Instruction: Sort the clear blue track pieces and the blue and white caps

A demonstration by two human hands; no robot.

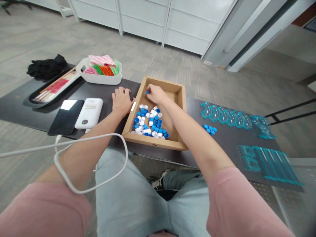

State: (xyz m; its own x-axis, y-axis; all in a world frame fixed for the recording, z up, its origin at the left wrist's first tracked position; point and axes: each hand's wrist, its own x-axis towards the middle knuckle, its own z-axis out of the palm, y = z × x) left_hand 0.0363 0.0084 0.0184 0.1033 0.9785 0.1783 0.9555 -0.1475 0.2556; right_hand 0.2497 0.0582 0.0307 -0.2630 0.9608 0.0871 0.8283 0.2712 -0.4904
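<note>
A shallow cardboard box sits on the dark table in front of me. Blue and white hexagonal pieces lie heaped in its left and near part. My right hand reaches into the far left corner of the box, fingers pinched on a blue hexagonal piece. My left hand rests with fingers spread on the table, its thumb side against the box's left wall. A small cluster of blue hexagonal pieces lies on the table to the right of the box.
Left of the box are a white power bank, a black phone, a dark tray and a white basket. Black cloth lies farther back. Clear teal plastic parts lie right. A white cable loops over my left arm.
</note>
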